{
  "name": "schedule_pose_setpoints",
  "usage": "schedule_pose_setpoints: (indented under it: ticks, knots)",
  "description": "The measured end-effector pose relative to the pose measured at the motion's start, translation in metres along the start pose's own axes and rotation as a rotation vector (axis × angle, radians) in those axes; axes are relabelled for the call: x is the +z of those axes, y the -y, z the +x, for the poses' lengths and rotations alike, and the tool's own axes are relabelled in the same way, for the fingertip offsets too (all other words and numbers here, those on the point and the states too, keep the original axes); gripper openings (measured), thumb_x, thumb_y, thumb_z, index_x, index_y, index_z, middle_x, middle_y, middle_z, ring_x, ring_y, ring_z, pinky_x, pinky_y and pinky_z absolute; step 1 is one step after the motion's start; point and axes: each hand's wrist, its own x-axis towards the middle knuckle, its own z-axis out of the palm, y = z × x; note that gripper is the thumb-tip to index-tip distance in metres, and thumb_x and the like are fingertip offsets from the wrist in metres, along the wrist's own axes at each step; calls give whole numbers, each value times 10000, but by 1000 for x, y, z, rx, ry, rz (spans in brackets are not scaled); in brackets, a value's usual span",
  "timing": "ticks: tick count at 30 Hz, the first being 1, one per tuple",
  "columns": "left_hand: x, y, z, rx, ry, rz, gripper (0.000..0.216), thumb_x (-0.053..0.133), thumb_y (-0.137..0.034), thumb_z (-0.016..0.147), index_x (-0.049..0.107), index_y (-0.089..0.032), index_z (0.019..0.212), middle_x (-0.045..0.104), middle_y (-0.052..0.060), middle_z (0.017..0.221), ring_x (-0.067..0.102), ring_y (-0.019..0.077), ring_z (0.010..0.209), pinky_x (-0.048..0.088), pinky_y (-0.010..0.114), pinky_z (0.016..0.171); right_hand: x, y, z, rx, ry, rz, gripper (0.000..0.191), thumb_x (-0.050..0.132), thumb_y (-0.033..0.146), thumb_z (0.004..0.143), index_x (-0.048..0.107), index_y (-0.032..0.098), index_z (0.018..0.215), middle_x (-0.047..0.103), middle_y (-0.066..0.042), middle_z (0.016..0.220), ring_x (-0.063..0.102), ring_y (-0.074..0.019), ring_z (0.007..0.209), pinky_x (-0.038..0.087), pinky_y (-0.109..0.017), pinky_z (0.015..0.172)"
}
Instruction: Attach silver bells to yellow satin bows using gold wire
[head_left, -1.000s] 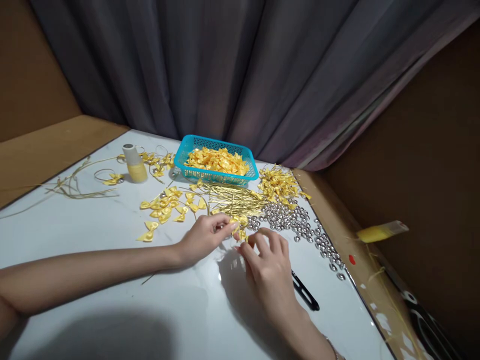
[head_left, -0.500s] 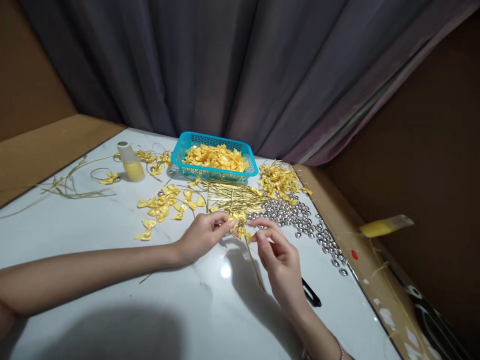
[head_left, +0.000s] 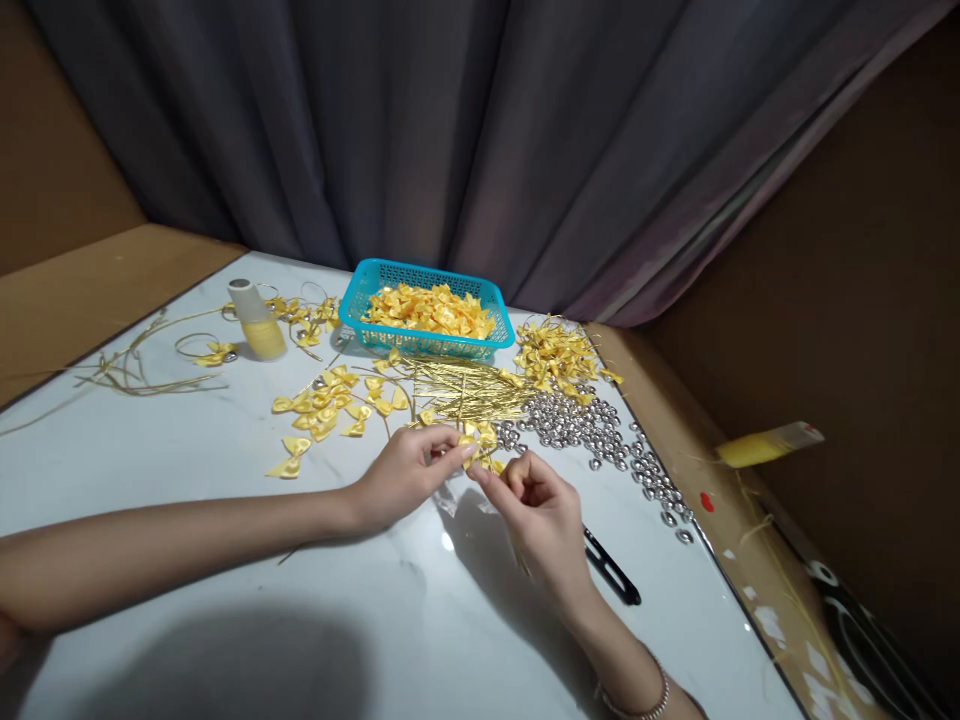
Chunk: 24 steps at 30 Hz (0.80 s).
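Near the middle of the table, my left hand (head_left: pixel 409 465) pinches a yellow ribbon bow (head_left: pixel 480 437) between thumb and fingertips. My right hand (head_left: pixel 546 515) is closed close beside it, thumb tip at the bow's lower edge and fingers curled. It seems to pinch the gold cord (head_left: pixel 523 562) at the bow; the cord's lower end peeks out below the palm, while the rest is hidden. Just beyond the hands lies a bundle of cut gold cords (head_left: pixel 465 392). Small silver domed pieces (head_left: pixel 566 422) are spread to the right of it.
A blue basket (head_left: pixel 427 348) of yellow bows stands at the back. Loose bows (head_left: pixel 322 402) lie to the left, near a bottle with yellow contents (head_left: pixel 260 325). Corded bows (head_left: pixel 556 352) are heaped at right. A black slotted tool (head_left: pixel 611 567) lies beside my right hand.
My right hand has moved left to the bow, its fingers curling in, and now covers most of the hanging gold cord. My left hand keeps its pinch. More of the black tool shows.
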Motion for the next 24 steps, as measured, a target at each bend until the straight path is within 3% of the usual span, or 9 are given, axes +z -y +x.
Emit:
schedule_pose_setpoints:
  ticks: [3, 7, 11, 16, 24]
  knots:
    - [0, 1, -1, -5, 13, 7, 282, 492, -324, 890, 573, -159, 676, 544, -20, 642, 489, 120, 634, 354, 235, 577, 6, 2, -2, 18, 33, 36, 309, 672, 308, 772, 376, 222, 762, 401, 114, 498, 334, -68, 451, 287, -191, 466]
    - [-1, -1, -1, -3, 20, -8, 273, 493, -326, 893, 613, -157, 716, 608, -5, 698, 537, 129, 673, 375, 238, 607, 9, 4, -3, 42, 58, 11, 369, 677, 291, 744, 402, 227, 982, 439, 138, 475, 375, -79, 425, 356, -198, 496]
    - [-2, -2, 0, 34, 16, 35, 270, 480, -302, 896, 627, -159, 719, 611, -3, 706, 541, 126, 672, 382, 234, 612, 9, 1, -3, 7, 47, -192, 250, 661, 287, 734, 471, 200, 870, 381, 132, 448, 337, -77, 413, 290, -181, 439]
    - [-1, -3, 0, 129, -6, 168, 259, 473, -261, 893, 602, -165, 691, 588, -1, 681, 532, 126, 660, 385, 228, 605, 7, -5, -6, -106, 34, -465, 156, 565, 310, 818, 452, 205, 795, 302, 135, 420, 252, -71, 378, 230, -178, 404]
    - [-1, -5, 1, 189, 18, 207, 244, 435, -268, 897, 603, -173, 747, 640, 22, 756, 577, 150, 730, 431, 250, 668, 2, -12, -8, -304, 108, -770, 146, 414, 318, 923, 441, 215, 824, 475, 67, 471, 357, -98, 349, 246, -194, 393]
